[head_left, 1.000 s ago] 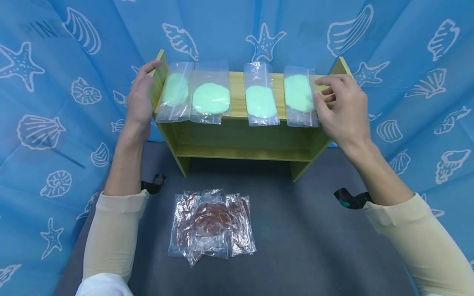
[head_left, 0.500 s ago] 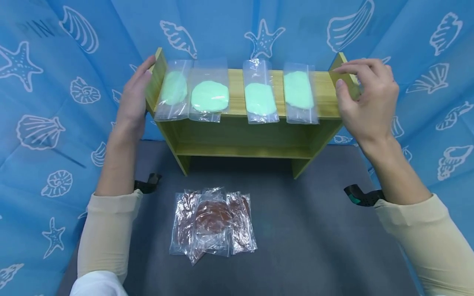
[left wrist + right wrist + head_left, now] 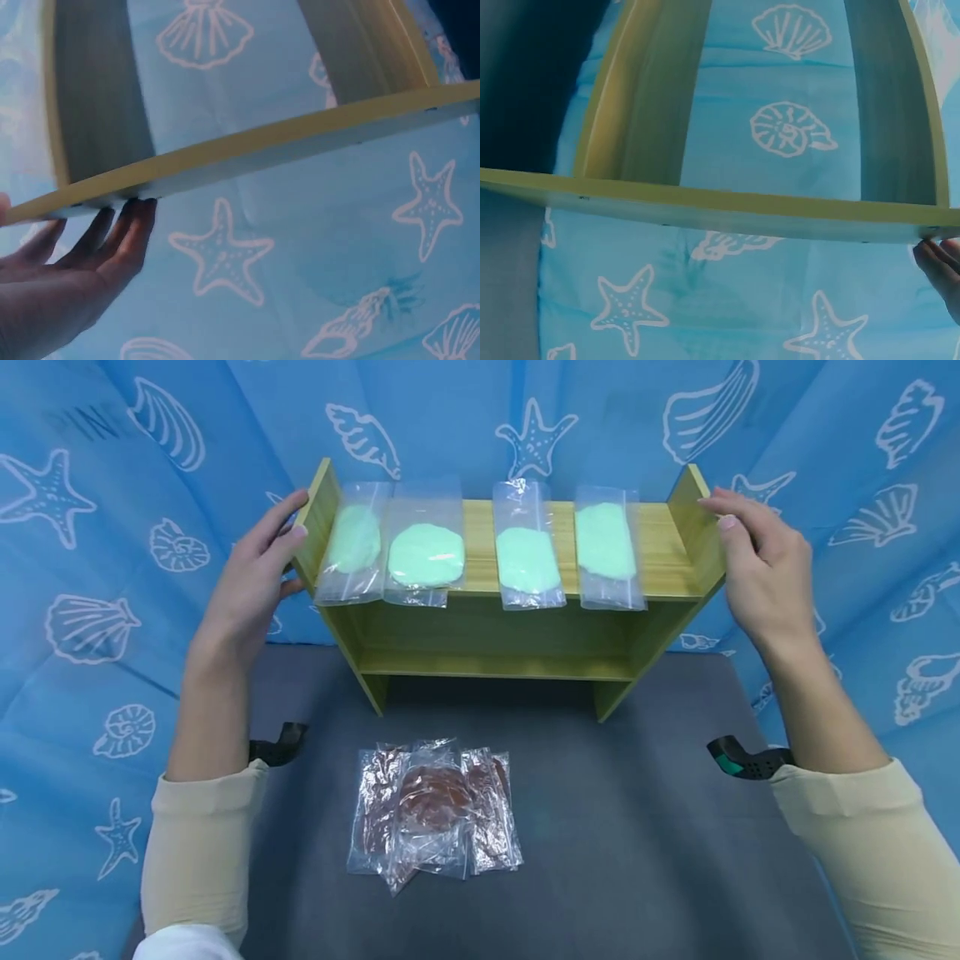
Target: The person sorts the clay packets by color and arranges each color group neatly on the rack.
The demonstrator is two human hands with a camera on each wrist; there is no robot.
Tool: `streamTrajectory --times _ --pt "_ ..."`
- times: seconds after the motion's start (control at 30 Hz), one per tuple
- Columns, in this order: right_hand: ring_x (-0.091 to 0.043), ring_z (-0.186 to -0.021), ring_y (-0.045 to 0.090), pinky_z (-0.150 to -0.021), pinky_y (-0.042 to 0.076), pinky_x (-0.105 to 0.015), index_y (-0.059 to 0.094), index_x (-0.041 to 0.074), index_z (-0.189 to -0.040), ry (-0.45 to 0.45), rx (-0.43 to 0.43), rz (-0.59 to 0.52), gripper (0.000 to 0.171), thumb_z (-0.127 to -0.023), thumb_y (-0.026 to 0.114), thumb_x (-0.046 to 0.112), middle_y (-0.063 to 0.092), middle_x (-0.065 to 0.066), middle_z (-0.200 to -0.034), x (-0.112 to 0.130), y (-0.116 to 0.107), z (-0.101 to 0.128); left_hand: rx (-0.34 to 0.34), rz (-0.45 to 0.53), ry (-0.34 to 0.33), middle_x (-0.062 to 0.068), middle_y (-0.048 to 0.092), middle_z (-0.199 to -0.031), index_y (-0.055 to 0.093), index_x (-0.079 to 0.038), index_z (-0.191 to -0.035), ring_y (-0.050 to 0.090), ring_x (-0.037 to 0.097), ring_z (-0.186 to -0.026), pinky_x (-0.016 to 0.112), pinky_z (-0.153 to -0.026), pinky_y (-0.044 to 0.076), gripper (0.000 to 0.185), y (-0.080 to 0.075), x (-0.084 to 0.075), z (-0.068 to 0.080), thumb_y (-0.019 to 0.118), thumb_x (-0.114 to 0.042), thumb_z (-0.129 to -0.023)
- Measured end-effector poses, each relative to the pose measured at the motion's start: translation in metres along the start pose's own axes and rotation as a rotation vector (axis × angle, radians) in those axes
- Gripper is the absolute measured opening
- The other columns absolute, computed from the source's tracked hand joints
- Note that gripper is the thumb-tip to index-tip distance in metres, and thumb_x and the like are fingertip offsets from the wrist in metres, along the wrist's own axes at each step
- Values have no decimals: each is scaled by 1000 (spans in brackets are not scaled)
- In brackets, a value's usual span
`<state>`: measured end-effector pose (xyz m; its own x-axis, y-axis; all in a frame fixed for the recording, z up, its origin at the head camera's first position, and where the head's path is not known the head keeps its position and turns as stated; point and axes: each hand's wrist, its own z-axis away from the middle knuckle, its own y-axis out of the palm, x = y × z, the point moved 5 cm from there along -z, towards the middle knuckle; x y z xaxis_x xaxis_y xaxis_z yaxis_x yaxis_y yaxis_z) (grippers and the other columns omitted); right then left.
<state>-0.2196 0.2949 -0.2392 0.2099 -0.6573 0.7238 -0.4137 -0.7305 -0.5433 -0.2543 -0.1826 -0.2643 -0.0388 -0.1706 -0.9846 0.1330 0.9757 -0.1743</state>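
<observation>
The wooden shelf (image 3: pixel 517 635) stands on the dark table (image 3: pixel 637 860) against the blue cloth, four green packets (image 3: pixel 426 556) on top. Left hand (image 3: pixel 251 589) and right hand (image 3: pixel 757 577) touch its side panels with straight, relaxed fingers. Brown packets (image 3: pixel 435 818) lie nearer.

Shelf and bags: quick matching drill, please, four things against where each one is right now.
Things:
1 green bags
2 brown bags
3 left hand
4 right hand

Places:
A on the shelf's right side panel
B on the grey table
C on the shelf's top board
D on the shelf's left side panel

Pairs: 1-C, 2-B, 3-D, 4-A
</observation>
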Motion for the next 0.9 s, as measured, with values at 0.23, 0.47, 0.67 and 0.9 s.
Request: streamTrajectory --times 0.23,0.47,0.67,0.9 --pt "-10 -81 46 -71 34 -24 58 27 -141 92 106 -73 39 -107 39 28 53 2 -135 -14 -2 5 -7 -208 123 1 31 -159 31 -28 -156 37 20 -139 50 -107 37 52 -2 -6 26 43 -33 -106" --pt "-24 -133 34 -116 27 -48 40 27 -153 117 281 -231 46 -108 28 27 27 -2 -160 -18 6 5 -79 -189 159 7 40 -153 38 -26 -153 50 25 -130 39 -103 45 49 -10 0 50 48 -29 -105" --pt "-26 -132 31 -117 22 -49 43 23 -152 130 281 -419 45 -107 38 27 28 -6 -157 -21 9 6 -92 -56 206 15 47 -145 47 -15 -147 57 19 -120 23 -93 49 45 -13 8 66 53 -23 -104" --pt "-25 -124 37 -109 34 -42 53 18 -145 139 217 -554 41 -105 43 24 33 -8 -151 -28 8 5 -130 30 254 17 55 -136 55 -7 -138 62 18 -115 21 -91 50 38 -10 28 79 55 -22 -103"
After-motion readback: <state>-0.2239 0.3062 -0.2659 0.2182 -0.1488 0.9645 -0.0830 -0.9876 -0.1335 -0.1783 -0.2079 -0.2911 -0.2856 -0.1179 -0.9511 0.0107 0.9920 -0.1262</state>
